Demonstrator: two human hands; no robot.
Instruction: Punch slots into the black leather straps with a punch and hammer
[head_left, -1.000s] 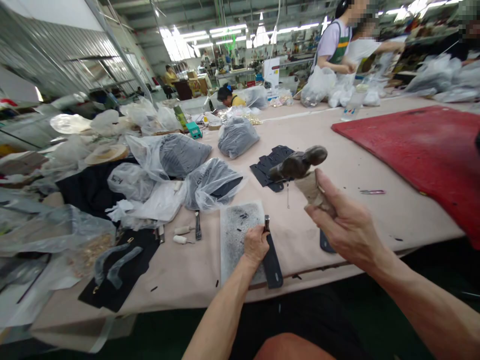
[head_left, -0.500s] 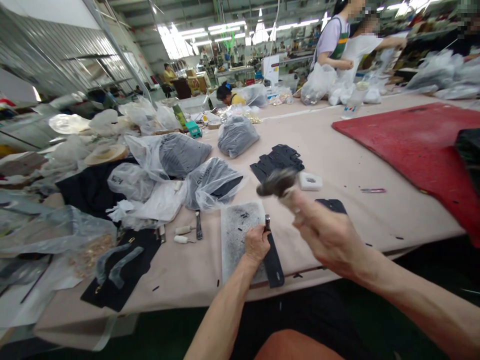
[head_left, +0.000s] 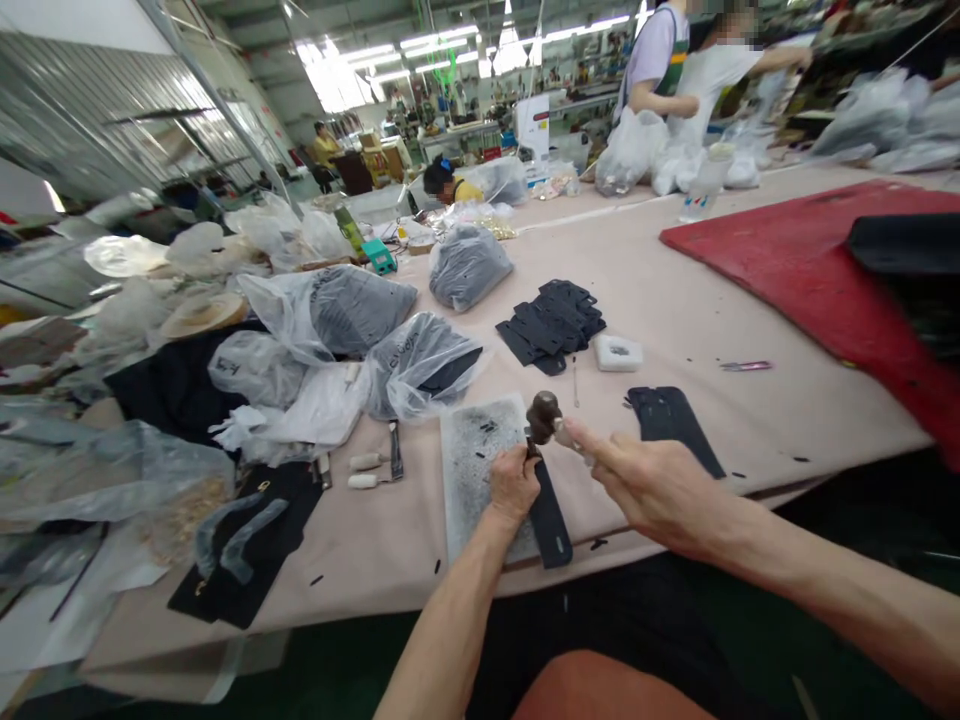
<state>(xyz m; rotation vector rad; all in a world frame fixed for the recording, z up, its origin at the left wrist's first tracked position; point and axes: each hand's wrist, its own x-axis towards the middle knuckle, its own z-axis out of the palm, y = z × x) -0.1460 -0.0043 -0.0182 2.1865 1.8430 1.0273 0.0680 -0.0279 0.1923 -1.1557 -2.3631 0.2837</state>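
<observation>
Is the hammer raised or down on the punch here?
Down: the hammer, gripped in the right hand, has its head at the top of the punch in the left hand.

Long beige worktable (head_left: 675, 300) in a factory hall under strip lights (head_left: 442, 40)

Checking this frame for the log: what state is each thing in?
left hand: shut round the punch
right hand: shut on the hammer handle
hammer: head down over the punch top, contact unclear
punch: upright, tip on the strap
strap: flat, lying along the pad's edge
pad: flat, pitted
black pieces: loosely stacked
bags: filled, lying down
</observation>
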